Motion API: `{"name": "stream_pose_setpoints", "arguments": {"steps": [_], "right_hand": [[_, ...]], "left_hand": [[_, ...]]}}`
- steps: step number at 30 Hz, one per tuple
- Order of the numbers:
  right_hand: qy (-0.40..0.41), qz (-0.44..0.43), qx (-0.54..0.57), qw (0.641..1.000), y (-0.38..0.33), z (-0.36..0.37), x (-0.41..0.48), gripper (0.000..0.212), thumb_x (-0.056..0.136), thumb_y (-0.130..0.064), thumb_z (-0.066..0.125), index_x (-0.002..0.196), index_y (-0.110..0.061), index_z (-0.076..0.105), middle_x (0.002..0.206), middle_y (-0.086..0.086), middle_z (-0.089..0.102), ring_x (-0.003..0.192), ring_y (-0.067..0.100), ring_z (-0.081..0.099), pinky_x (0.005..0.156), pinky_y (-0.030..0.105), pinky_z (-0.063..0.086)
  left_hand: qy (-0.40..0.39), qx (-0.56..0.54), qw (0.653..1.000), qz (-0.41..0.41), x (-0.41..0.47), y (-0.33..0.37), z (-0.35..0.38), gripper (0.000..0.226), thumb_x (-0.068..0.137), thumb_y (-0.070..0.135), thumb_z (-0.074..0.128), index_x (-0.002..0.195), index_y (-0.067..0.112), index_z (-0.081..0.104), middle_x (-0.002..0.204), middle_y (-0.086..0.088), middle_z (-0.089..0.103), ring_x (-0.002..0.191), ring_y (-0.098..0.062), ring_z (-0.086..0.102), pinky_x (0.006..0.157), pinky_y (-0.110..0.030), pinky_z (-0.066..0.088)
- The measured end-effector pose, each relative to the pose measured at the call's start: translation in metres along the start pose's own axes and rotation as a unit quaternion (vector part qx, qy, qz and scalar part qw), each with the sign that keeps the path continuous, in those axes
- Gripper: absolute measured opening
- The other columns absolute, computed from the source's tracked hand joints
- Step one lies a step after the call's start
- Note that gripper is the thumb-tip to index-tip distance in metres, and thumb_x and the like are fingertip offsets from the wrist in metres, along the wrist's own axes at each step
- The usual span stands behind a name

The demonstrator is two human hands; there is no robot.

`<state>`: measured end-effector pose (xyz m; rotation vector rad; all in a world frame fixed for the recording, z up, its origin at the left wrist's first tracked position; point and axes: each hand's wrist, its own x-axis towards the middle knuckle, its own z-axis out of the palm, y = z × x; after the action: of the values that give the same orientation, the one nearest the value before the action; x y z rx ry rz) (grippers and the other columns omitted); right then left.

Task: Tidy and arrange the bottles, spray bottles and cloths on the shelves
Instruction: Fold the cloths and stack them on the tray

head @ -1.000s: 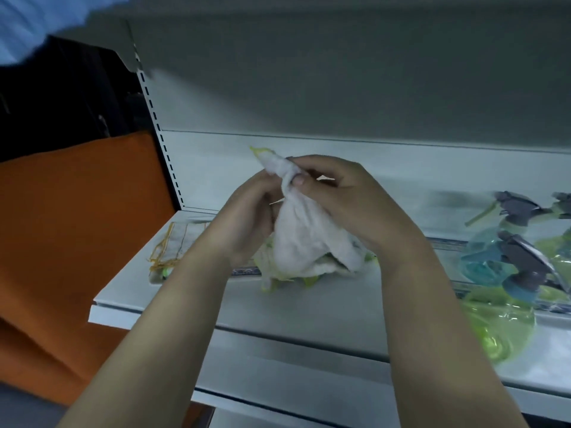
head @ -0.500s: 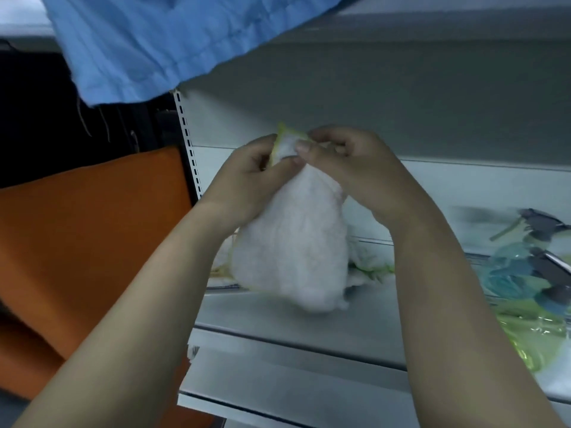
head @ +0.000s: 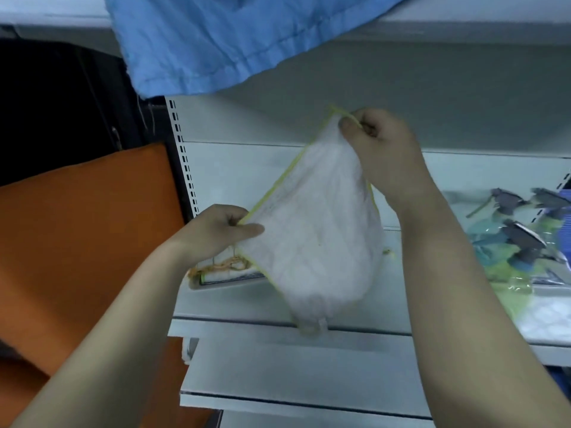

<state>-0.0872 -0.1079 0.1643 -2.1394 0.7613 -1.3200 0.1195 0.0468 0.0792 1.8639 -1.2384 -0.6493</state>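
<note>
Your right hand pinches the top corner of the white cloth between thumb and curled fingers, so that grip is closed on the fabric. Your left hand, lower and further left, pinches a second corner on the same yellow-stitched edge, and that grip is also closed on the cloth. The edge runs taut and slanted between the two grips, high on the right and low on the left. The rest of the cloth hangs free below and between your hands. Its lowest point shows in front of the shelf lip, and contact there cannot be confirmed.

The cloth is thin and soft, with a faint quilted pattern, yellow trim and a small tab at the bottom tip. Motion blur hides finer detail.

The shelf is pale, smooth metal. A folded cloth with orange stitching lies flat at its left end, just behind your left hand. Spray bottles lie on their sides at the right end, well apart from the held cloth. Their bodies are clear, tinted blue and green, with grey trigger heads.

A hemmed blue cloth drapes over the front of the shelf above. A slotted upright bounds the shelving on the left, and an orange surface lies beyond it. A lower shelf projects beneath.
</note>
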Motion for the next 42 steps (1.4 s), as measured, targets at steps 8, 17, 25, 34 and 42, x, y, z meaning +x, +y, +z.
{"name": "stream_pose_setpoints", "arguments": {"steps": [8, 17, 25, 34, 42], "right_hand": [[0.027, 0.182, -0.028, 0.983, 0.04, -0.003, -0.007, 0.02, 0.092, -0.033, 0.058, 0.074, -0.026, 0.063, 0.079, -0.008, 0.057, 0.064, 0.013, 0.05, 0.059, 0.026, 0.034], [0.079, 0.168, 0.243, 0.952, 0.018, 0.013, 0.037, 0.014, 0.104, -0.021, 0.043, 0.091, -0.02, 0.047, 0.072, 0.006, 0.063, 0.041, 0.009, 0.046, 0.051, 0.023, 0.039], [0.003, 0.228, 0.252, 0.94, 0.034, -0.01, -0.072, 0.024, 0.099, -0.027, 0.058, 0.076, -0.026, 0.065, 0.086, -0.003, 0.069, 0.085, 0.019, 0.065, 0.084, 0.039, 0.055], [-0.099, 0.335, 0.12, 0.929, 0.099, 0.007, -0.163, 0.033, 0.094, -0.033, 0.066, 0.085, -0.002, 0.059, 0.086, -0.007, 0.055, 0.086, 0.009, 0.051, 0.093, 0.045, 0.045], [-0.053, 0.256, 0.114, 0.958, 0.078, 0.009, -0.168, 0.025, 0.095, -0.014, 0.063, 0.079, 0.004, 0.06, 0.066, 0.006, 0.036, 0.058, 0.011, 0.03, 0.05, 0.015, 0.025]], "left_hand": [[0.052, -0.168, 0.984, -0.013, 0.018, 0.007, -0.007, 0.017, 0.101, 0.027, 0.055, 0.104, 0.014, 0.066, 0.08, -0.002, 0.065, 0.059, -0.023, 0.069, 0.054, -0.029, 0.058], [0.151, -0.245, 0.952, 0.102, 0.055, 0.06, -0.026, 0.015, 0.102, 0.02, 0.051, 0.102, 0.019, 0.066, 0.095, -0.001, 0.067, 0.084, -0.017, 0.067, 0.099, -0.043, 0.052], [0.135, -0.174, 0.973, 0.076, -0.019, 0.01, -0.007, 0.02, 0.098, 0.024, 0.057, 0.102, 0.024, 0.076, 0.108, 0.002, 0.074, 0.11, -0.013, 0.066, 0.105, -0.034, 0.047], [0.175, -0.084, 0.981, 0.01, -0.053, -0.07, 0.052, 0.017, 0.076, 0.023, 0.07, 0.075, 0.037, 0.077, 0.098, 0.03, 0.069, 0.106, 0.006, 0.057, 0.084, -0.011, 0.042], [0.197, -0.167, 0.966, 0.014, -0.069, -0.062, 0.048, 0.024, 0.083, -0.002, 0.06, 0.07, 0.014, 0.073, 0.077, -0.002, 0.068, 0.073, 0.008, 0.058, 0.066, -0.006, 0.042]]}}
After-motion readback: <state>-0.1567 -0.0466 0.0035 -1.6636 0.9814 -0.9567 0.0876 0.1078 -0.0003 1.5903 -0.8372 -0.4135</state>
